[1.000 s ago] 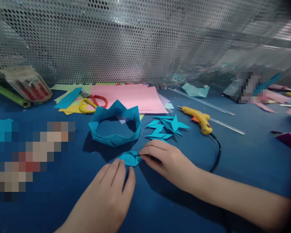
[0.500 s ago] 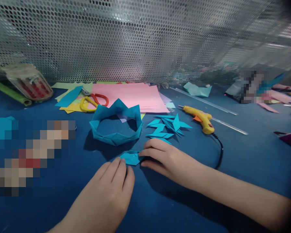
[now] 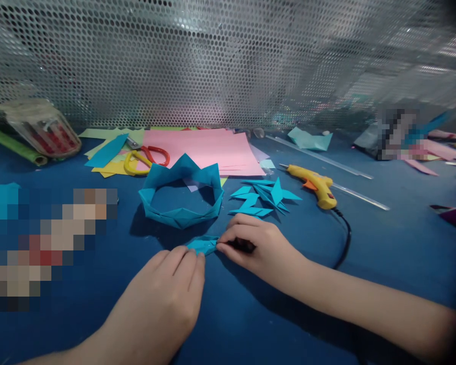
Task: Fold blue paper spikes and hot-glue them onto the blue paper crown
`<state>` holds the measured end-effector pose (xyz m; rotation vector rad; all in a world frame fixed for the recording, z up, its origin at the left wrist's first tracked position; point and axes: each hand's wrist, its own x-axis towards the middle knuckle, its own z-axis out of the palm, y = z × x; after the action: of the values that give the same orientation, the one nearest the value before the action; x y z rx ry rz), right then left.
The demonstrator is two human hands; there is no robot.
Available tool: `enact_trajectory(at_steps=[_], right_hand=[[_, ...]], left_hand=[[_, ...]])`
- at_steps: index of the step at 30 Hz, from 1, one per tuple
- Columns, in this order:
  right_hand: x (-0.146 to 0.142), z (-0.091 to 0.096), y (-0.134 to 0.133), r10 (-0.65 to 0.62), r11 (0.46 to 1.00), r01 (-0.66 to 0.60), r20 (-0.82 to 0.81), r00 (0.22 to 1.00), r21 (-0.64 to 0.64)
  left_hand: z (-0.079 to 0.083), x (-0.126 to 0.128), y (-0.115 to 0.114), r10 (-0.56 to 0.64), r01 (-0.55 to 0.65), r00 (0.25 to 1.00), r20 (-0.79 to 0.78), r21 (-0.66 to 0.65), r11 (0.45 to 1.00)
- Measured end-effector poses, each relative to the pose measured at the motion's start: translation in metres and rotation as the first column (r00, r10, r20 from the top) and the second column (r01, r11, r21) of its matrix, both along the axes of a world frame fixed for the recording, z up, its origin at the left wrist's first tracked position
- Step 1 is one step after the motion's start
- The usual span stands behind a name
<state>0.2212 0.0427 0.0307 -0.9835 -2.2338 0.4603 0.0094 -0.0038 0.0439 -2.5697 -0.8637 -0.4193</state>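
A small piece of folded blue paper (image 3: 204,246) lies on the blue table between my hands. My left hand (image 3: 173,284) grips its left end, the fingertips closed over it. At the right end, my right hand (image 3: 256,241) pinches the paper between thumb and forefinger. Just beyond stands a blue paper crown (image 3: 182,215), a ring of folded points. Several loose folded blue paper pieces (image 3: 264,195) are heaped to the right of the crown, close past my right hand. My left fingertips hide part of the paper.
A yellow glue gun (image 3: 315,185) with a black cord lies at right, near clear glue sticks (image 3: 361,196). Behind the crown are scissors (image 3: 137,163) and pink paper sheets (image 3: 209,147). A glass jar (image 3: 45,129) and green roll (image 3: 17,144) sit at left, before a perforated metal panel (image 3: 197,66).
My right thumb has come up against the forefinger in a pinch on the paper's right end. The paper looks narrower, and my left hand has shifted slightly left.
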Motion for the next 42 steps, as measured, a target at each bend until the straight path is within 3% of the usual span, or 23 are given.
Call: enact_trajectory(at_steps=[11,24,42], right_hand=[[-0.003,-0.001,0.002,-0.056,0.998,0.055,-0.022,0.998,-0.029],[-0.005,0.002,-0.002,-0.075,0.997,0.075,0.031,0.997,0.001],[0.001,-0.003,0.004,0.110,0.985,-0.112,0.024,0.994,0.131]], left_hand=[[-0.004,0.003,-0.004,-0.017,0.017,0.999,-0.047,-0.002,1.000],[0.002,0.006,-0.005,0.079,-0.089,0.992,-0.094,-0.109,0.990],[0.006,0.005,-0.001,0.066,-0.073,0.994,-0.084,-0.090,0.993]])
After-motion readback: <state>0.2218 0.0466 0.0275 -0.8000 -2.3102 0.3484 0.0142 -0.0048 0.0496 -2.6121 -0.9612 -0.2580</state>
